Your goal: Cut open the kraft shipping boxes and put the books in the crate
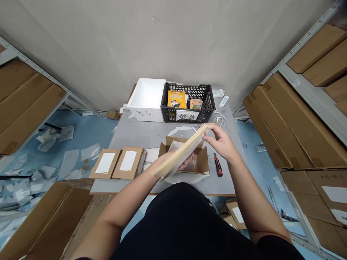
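Your left hand (186,164) and right hand (219,141) clamp opposite ends of a pale book (182,155) over an open cardboard box (202,161).

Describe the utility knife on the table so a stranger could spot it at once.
Start at the grey table in front of the person and find the open cardboard box on it. Just right of that box lies a slim black-and-red utility knife, below the right hand gripping a pale flat package. It is the only tool beside the box.
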`<action>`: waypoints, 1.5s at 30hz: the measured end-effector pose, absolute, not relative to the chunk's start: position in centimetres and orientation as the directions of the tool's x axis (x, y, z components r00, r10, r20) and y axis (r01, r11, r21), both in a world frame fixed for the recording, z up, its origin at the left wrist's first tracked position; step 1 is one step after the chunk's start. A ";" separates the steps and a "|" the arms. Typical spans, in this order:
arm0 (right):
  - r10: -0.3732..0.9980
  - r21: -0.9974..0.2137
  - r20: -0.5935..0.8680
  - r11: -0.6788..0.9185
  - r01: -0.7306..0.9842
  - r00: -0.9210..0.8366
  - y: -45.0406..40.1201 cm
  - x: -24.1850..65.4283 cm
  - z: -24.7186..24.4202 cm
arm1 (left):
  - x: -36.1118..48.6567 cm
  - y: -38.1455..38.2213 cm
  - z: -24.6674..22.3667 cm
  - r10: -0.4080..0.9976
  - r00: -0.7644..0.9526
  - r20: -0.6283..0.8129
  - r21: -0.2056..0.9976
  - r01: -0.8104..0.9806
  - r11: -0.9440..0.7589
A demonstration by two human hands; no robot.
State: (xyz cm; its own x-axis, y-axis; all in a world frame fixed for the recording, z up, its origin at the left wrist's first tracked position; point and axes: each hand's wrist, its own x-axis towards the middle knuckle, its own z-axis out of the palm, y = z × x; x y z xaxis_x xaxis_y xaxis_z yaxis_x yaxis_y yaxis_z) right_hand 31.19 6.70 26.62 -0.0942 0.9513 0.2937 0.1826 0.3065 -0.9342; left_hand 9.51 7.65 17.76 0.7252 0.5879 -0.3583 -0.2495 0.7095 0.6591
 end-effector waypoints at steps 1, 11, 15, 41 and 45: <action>0.953 -0.946 0.301 0.301 0.122 -0.016 6.4 30.6 26.1 | 9.5 7.3 17.7 0.592 0.738 -0.322 0.651 -0.281 0.705; 0.972 -0.844 -0.218 -0.141 -0.518 0.090 0.4 26.8 20.8 | 9.6 5.6 17.2 0.883 0.405 -0.235 0.705 -0.554 0.442; 0.974 -0.897 -0.176 -0.099 -0.430 0.142 0.3 27.3 20.0 | 9.2 4.8 17.1 0.912 0.334 -0.236 0.732 -0.557 0.393; 0.963 -0.901 -0.176 -0.075 -0.426 0.202 0.1 26.2 17.3 | 7.7 3.3 17.7 0.922 0.297 -0.248 0.739 -0.558 0.378; 0.962 -0.911 -0.179 -0.083 -0.405 0.207 0.3 26.1 17.4 | 7.8 3.5 17.7 0.921 0.293 -0.256 0.733 -0.562 0.383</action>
State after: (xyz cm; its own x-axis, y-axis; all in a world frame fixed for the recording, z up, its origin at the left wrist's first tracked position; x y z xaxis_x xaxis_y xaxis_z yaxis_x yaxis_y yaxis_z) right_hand 26.15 0.32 17.36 0.2070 0.9618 -0.1794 -0.4048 -0.0828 -0.9107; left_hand 7.79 3.51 17.66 0.2933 0.9210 -0.2564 -0.5616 0.3830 0.7334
